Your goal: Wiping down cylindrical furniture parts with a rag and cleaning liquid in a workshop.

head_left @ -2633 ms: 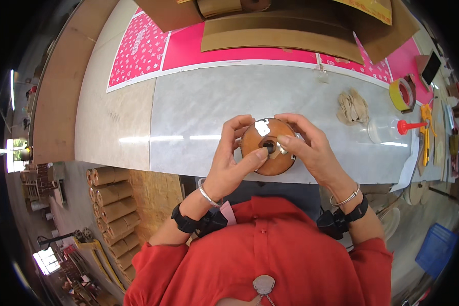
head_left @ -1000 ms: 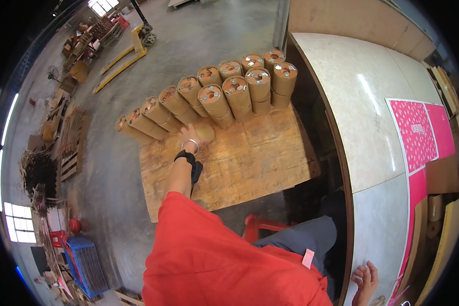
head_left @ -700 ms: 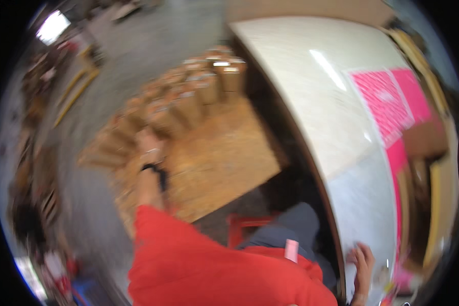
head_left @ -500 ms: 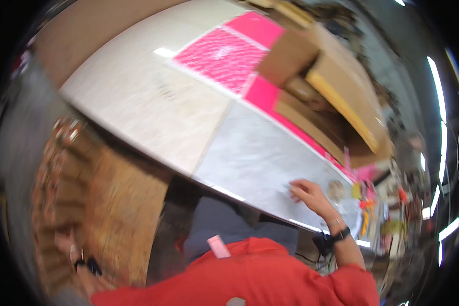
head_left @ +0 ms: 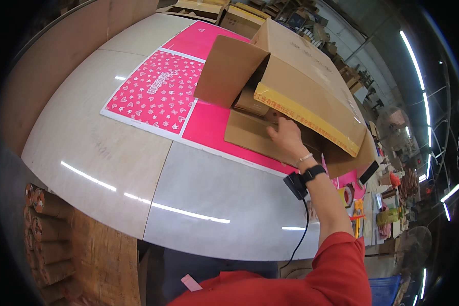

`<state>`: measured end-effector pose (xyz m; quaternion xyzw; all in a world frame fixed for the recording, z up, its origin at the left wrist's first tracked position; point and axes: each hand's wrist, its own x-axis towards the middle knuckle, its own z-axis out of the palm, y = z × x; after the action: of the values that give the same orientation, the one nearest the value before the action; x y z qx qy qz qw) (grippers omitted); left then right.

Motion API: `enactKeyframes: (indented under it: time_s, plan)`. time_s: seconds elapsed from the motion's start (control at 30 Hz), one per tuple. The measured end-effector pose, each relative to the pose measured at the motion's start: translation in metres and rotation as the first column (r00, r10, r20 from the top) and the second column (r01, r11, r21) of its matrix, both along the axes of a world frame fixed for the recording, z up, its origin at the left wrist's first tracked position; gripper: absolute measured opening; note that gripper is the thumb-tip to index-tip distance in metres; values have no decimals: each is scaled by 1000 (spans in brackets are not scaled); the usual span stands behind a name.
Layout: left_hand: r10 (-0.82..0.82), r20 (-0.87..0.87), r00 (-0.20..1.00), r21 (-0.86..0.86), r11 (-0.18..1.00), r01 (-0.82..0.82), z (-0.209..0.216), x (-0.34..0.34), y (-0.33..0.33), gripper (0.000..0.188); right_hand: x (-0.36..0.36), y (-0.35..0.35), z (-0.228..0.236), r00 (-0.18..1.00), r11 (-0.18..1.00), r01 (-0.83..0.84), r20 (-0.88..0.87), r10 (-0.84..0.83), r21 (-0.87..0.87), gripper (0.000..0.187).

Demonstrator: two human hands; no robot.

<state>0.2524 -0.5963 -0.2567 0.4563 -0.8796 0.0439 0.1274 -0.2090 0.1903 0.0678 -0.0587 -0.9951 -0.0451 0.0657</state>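
My right hand point(head_left: 286, 136) reaches in front of the mouth of a large brown cardboard box point(head_left: 311, 66) lying on its side on the table. Its thumb stands apart from the loosely bent fingers, and no object shows in it. The hand is just above the lower flap point(head_left: 255, 135); whether it touches the flap is hard to tell. Brown cardboard pieces point(head_left: 252, 105) show inside the box, partly hidden by its upper flap with yellow tape point(head_left: 306, 120). A pink printed sheet point(head_left: 150, 92) with white shapes lies flat, running under the box. My left hand is outside the picture.
Cardboard rolls point(head_left: 56, 227) are stacked below the table's left end, beside a wooden board point(head_left: 102, 250). Tape rolls point(head_left: 348, 195) and small tools lie right of the box. A black cable point(head_left: 305, 224) hangs from my right wrist. More cartons point(head_left: 239, 20) stand behind the table.
My right hand has moved from low over the grey tabletop up and forward to the box opening. My left hand has left the picture. The view has turned.
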Motion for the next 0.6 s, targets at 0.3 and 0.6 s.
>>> enactKeyframes:
  time_s: [0.3,0.6]
  plan:
    - [-144,-104,984,382,908,174,96,-48,137,37,-98,-13,-25,980,981,-187,55,190,-48,66]
    - [-481,-458,748,472,581,663,239,-124,265,18,17,-28,-16,992,923,-116,-1,125,-368,79]
